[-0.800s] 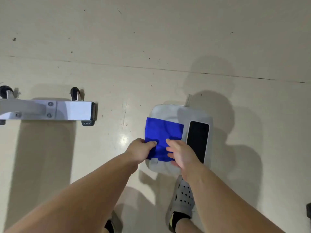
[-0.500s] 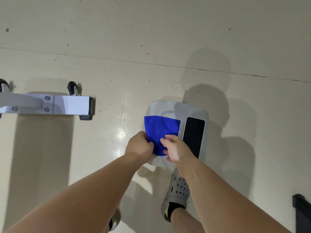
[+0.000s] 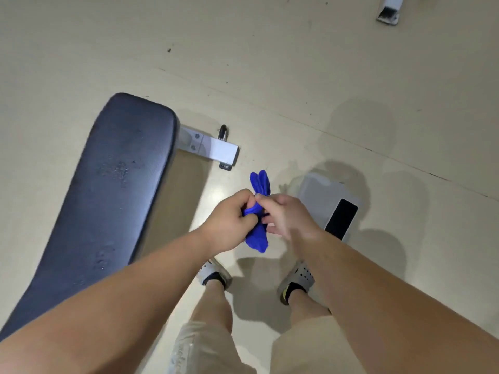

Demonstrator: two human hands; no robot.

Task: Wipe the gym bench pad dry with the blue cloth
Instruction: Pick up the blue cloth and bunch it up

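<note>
The blue cloth [image 3: 259, 184] is bunched up in the air between both hands, one end sticking up and the other hanging below. My left hand [image 3: 229, 220] grips it from the left and my right hand [image 3: 286, 214] pinches it from the right. The dark gym bench pad [image 3: 113, 190] stretches diagonally on the left, with small wet spots on its surface. Both hands are to the right of the pad and apart from it.
A white tray [image 3: 316, 195] with a black phone [image 3: 341, 218] lies on the floor to the right. The bench's white metal foot [image 3: 216, 151] sticks out beside the pad. My two feet in shoes [image 3: 297, 279] stand below the hands. Another white frame foot [image 3: 388, 9] is at the top right.
Both hands lifted the cloth off the white tray and bunched it up. The view swung so that the bench pad came into sight on the left.
</note>
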